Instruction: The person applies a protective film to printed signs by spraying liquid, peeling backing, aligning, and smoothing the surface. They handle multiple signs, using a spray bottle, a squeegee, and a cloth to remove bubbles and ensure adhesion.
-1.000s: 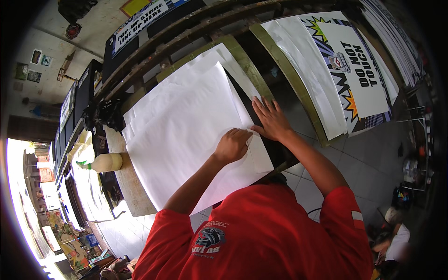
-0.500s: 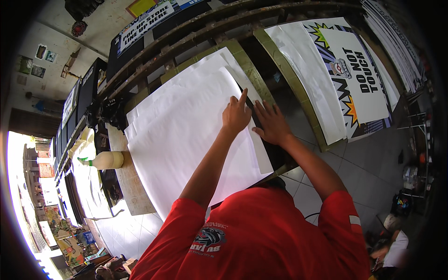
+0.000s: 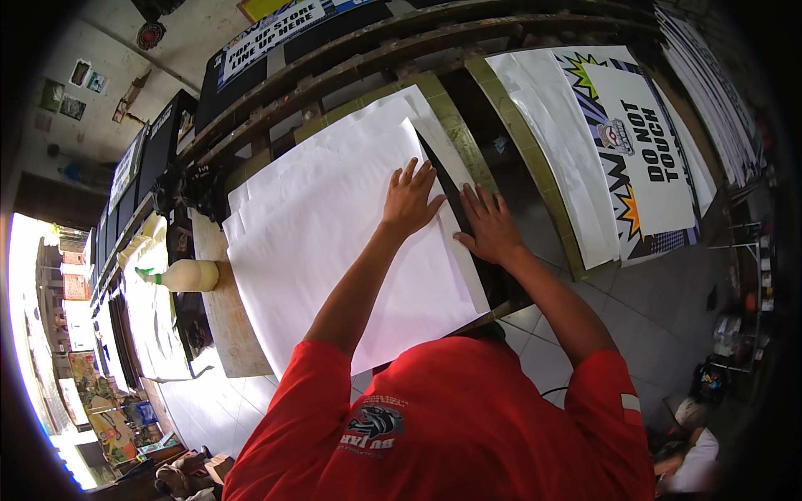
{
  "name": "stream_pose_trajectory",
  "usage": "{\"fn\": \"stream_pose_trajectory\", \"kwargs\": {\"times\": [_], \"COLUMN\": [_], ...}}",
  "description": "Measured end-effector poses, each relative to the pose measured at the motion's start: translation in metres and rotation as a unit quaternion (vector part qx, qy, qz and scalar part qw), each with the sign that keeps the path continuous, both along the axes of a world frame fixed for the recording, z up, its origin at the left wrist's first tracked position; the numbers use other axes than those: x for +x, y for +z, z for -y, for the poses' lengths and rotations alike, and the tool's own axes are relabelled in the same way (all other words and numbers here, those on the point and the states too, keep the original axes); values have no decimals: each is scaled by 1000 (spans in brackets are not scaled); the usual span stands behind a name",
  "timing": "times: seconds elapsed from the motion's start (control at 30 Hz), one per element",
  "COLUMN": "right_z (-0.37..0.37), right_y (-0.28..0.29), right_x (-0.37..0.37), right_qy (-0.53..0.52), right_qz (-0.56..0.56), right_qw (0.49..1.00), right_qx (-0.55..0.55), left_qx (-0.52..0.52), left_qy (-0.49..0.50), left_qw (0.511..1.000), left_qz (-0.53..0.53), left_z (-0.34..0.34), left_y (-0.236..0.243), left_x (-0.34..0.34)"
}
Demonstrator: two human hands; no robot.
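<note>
White sheet (image 3: 322, 234) under our left hand (image 3: 412, 198), just left of our right hand (image 3: 493, 227). Dark board (image 3: 494, 282) along sheet's right edge. Bold black lettering on sign (image 3: 643, 146), farther right. Left hand: palm down, fingers extended, gripping nothing. Right hand: fingers spread, grasping nothing; whether pressing board, we cannot tell. Forearms extended from red sleeves (image 3: 327, 371).

The opening (image 3: 42, 342) at left glares (edges bow).

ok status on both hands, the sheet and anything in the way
Left hand open, on white sheet. Right hand open, beside sheet's right edge. Bottle left of sheet, not touching.
</note>
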State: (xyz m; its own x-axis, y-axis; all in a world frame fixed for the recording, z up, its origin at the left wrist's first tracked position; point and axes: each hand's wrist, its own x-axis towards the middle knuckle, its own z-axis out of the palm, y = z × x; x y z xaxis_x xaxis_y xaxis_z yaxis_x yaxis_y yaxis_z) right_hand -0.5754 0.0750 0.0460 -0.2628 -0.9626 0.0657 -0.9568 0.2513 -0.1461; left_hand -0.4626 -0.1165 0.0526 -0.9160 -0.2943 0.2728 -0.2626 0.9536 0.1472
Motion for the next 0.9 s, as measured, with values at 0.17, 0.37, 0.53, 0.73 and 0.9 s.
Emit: {"fn": "stream_pose_trajectory", "kwargs": {"times": [0.17, 0.37, 0.53, 0.73, 0.9], "right_z": [1, 0, -2, -2, -8], "right_y": [2, -3, -2, 2, 2], "right_x": [0, -2, -5, -7, -3], "right_qy": [2, 5, 3, 10, -8], "right_qz": [13, 4, 22, 44, -2], "right_qw": [1000, 1000, 1000, 999, 999], "right_qx": [14, 4, -1, -20, -47], "left_qx": [13, 58, 47, 77, 94], "left_qy": [27, 25, 17, 43, 43], "left_qw": [1000, 996, 998, 996, 994], "left_qz": [-2, -62, -31, 26, 29], "left_z": [-3, -7, -6, -7, -11], "left_y": [-2, 1, 7, 2, -1], "left_x": [9, 4, -8, -15, -18]}}
